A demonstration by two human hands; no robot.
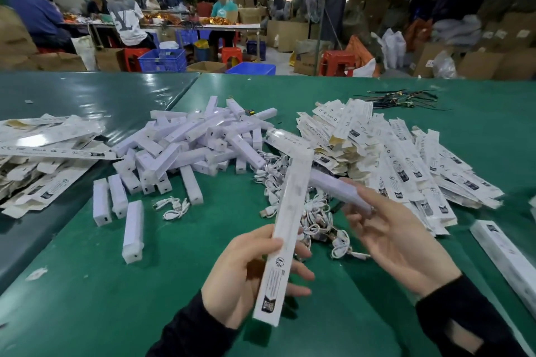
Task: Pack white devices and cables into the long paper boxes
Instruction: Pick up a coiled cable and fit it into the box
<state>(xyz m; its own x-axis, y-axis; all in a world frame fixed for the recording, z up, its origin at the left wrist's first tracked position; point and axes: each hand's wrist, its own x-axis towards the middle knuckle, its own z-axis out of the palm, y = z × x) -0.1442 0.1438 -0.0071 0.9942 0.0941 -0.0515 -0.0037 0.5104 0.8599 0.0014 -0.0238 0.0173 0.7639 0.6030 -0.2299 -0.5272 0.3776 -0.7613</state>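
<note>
The left hand (246, 272) curls its fingers around a long box (285, 229), tilting its far end up so it can be filled. The right hand (397, 238) pinches a white device (336, 187) by its near end, aimed at that opening.

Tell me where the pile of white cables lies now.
In the head view, the pile of white cables lies centre on the green table, between the white devices and flat paper boxes.
</note>
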